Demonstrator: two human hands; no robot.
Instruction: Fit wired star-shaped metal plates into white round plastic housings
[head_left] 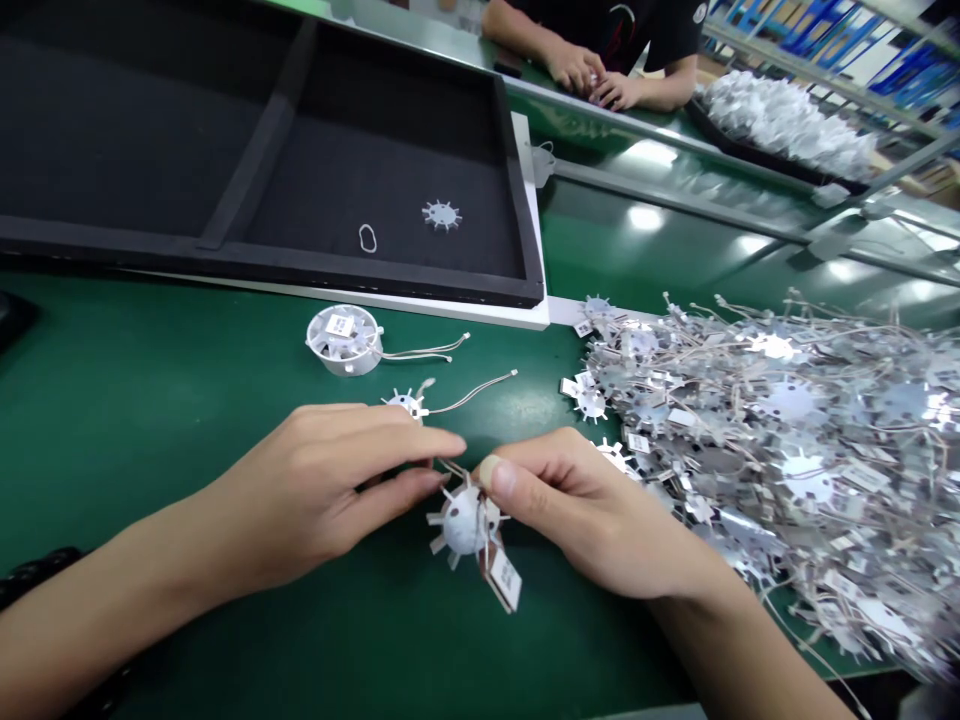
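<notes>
Between my hands hangs a silvery spiked metal disc with thin wires and a white-labelled tag dangling below it. My right hand pinches its wires at the disc's upper edge, thumb on top. My left hand has its thumb and index finger closing about the wires from the other side; the remaining fingers are partly hidden. Just beyond my left fingers lies another spiked disc with a wire stretching right. Behind that rests a round white ring housing, with a labelled disc inside and two wires trailing from it.
A large heap of wired spiked discs covers the right side of the green table. At the back left, a black divided tray holds one disc and a white loop. Across the table sits another person.
</notes>
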